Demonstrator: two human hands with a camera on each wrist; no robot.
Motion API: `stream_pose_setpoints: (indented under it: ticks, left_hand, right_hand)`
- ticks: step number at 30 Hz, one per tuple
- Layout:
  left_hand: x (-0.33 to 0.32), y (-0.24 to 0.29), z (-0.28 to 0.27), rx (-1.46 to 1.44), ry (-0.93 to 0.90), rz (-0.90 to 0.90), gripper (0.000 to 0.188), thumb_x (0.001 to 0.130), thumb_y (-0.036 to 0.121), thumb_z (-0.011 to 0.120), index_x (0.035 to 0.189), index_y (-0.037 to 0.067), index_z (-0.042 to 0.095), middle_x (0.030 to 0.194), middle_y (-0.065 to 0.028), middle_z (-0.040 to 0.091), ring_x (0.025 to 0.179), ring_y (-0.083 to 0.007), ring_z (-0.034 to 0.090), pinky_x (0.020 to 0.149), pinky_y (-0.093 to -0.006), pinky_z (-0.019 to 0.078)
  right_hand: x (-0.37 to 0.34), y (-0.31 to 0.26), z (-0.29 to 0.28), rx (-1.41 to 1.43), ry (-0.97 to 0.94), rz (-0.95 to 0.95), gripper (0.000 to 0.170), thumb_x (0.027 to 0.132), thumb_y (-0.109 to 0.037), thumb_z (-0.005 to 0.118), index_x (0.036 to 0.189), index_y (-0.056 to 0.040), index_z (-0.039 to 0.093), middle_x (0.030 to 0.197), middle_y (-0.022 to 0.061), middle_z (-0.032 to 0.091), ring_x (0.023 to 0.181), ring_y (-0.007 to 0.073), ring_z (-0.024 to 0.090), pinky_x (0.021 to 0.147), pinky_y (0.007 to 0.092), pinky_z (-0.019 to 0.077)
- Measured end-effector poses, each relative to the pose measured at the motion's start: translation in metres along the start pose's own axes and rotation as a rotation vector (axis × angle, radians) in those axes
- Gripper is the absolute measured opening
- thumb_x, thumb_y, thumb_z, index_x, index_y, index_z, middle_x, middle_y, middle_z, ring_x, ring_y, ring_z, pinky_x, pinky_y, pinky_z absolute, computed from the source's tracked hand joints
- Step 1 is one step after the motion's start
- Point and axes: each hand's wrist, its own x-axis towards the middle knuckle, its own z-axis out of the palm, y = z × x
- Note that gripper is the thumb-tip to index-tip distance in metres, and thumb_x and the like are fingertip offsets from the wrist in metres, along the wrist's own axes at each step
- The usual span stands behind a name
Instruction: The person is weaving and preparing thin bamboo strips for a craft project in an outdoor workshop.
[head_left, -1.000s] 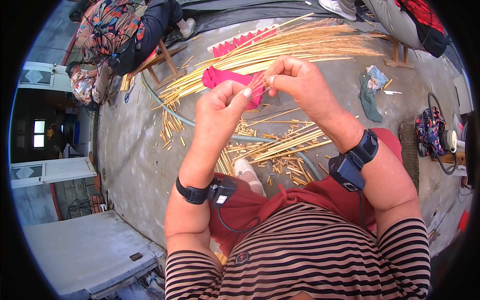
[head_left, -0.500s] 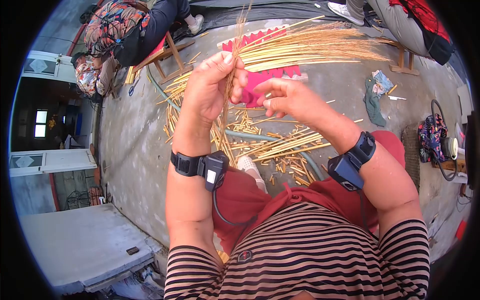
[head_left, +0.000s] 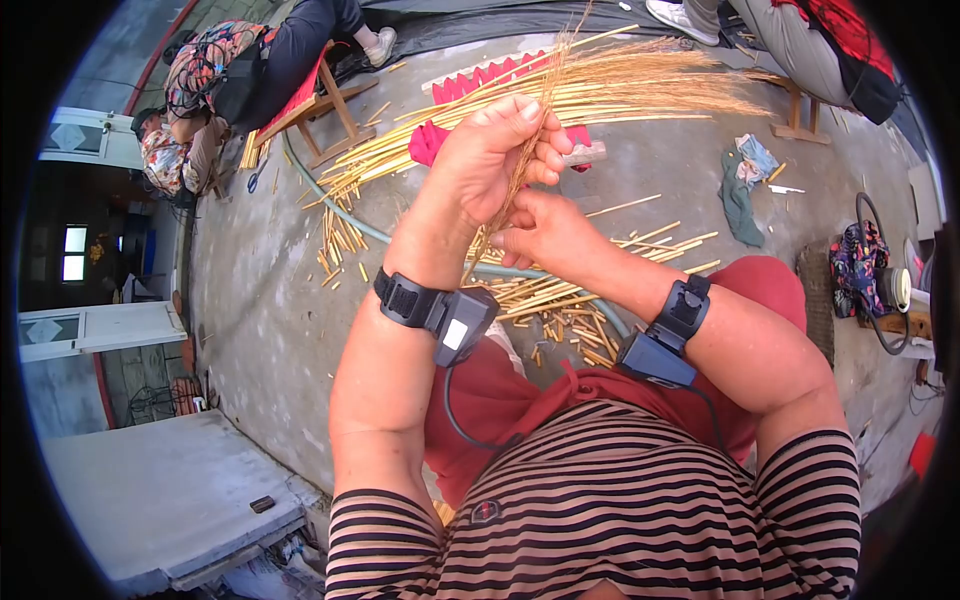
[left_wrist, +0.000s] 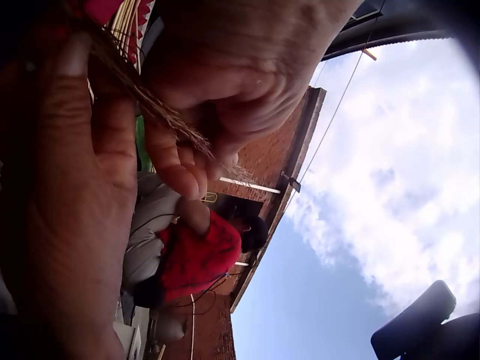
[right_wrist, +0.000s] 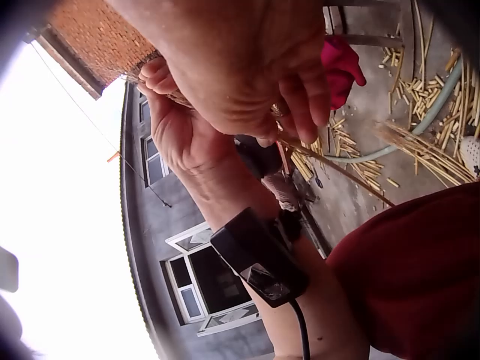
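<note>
A thin tuft of dry broomcorn [head_left: 557, 72] stands upright and slightly tilted in front of me. My left hand [head_left: 490, 155] grips it around the middle, thumb pressed over the stems, its wispy tips rising above the fist. Just below, my right hand [head_left: 548, 232] pinches the lower stems with curled fingers. In the right wrist view a thin stalk [right_wrist: 337, 169] runs from the right fingers toward the dark red trousers. The left wrist view shows the brushy end [left_wrist: 178, 124] passing between both hands.
Long broomcorn stalks [head_left: 640, 85] lie across the concrete ahead, beside a magenta cloth [head_left: 428, 143]. Cut stalk pieces [head_left: 590, 338] and a green hose [head_left: 372, 232] cover the floor near my feet. Other people sit on low wooden stools [head_left: 335, 115]. At right lies a green rag [head_left: 740, 210].
Both hands first worked at the tuft's brushy part; then the left held it upright with the right hand apart. Now the left has moved right, and the right hand has come under it onto the stems.
</note>
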Motion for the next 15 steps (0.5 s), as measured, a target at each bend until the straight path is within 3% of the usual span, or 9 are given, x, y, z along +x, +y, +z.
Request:
stream_pose_setpoints:
  ticks: [1,4,7,11,12,15]
  left_hand:
    - [0.001,-0.001,0.0,-0.007,-0.03,-0.009,0.021,0.092,0.018,0.05,0.1,-0.001,0.054,0.089,-0.0154,0.062,0.073,-0.0203,0.064,0.066,-0.0292,0.0539]
    - [0.0,-0.007,0.022,0.125,0.277,0.131,0.032,0.092,0.024,0.052,0.111,-0.001,0.051,0.1,-0.0154,0.061,0.088,-0.0226,0.062,0.079,-0.0327,0.05]
    - [-0.013,0.002,0.015,0.734,0.491,0.357,0.044,0.09,0.032,0.054,0.119,0.0,0.048,0.108,-0.014,0.059,0.097,-0.023,0.058,0.085,-0.0338,0.045]
    - [-0.035,0.008,0.02,0.992,0.544,0.115,0.042,0.084,0.022,0.065,0.116,-0.001,0.049,0.104,-0.0126,0.06,0.095,-0.0167,0.057,0.081,-0.0273,0.045]
    - [-0.036,0.005,0.022,0.979,0.527,0.061,0.035,0.081,0.011,0.067,0.11,0.0,0.05,0.095,-0.0095,0.062,0.086,-0.013,0.058,0.075,-0.0244,0.0461]
    - [-0.036,-0.012,0.017,0.88,0.43,0.057,0.026,0.078,0.008,0.069,0.098,-0.001,0.054,0.081,-0.0046,0.063,0.074,-0.0105,0.06,0.066,-0.0231,0.0489]
  right_hand:
    - [0.001,0.0,0.0,-0.016,0.005,0.014,0.013,0.085,-0.011,0.059,0.091,-0.0004,0.056,0.078,0.0057,0.062,0.066,0.0125,0.062,0.055,0.0236,0.0496]
    - [-0.001,-0.005,-0.004,0.017,0.052,0.016,0.012,0.085,-0.011,0.06,0.089,-0.0012,0.055,0.074,0.0057,0.062,0.064,0.0122,0.062,0.054,0.0228,0.0494]
    - [0.001,-0.015,-0.016,0.125,0.175,-0.07,0.011,0.084,-0.01,0.06,0.084,-0.0009,0.054,0.072,0.0067,0.063,0.058,0.0117,0.061,0.051,0.0229,0.0493]
    - [0.0,-0.039,-0.045,0.236,0.342,-0.151,0.012,0.086,-0.012,0.059,0.082,-0.002,0.053,0.072,0.0077,0.063,0.056,0.0113,0.061,0.05,0.0231,0.05]
    - [-0.002,-0.04,-0.05,0.265,0.337,-0.169,0.012,0.089,-0.016,0.057,0.085,-0.0052,0.053,0.077,0.0054,0.063,0.061,0.0092,0.06,0.054,0.021,0.0481]
    - [-0.005,-0.042,-0.056,0.333,0.363,-0.188,0.013,0.088,-0.017,0.057,0.085,-0.0054,0.053,0.078,0.0055,0.063,0.061,0.009,0.06,0.055,0.0209,0.0484]
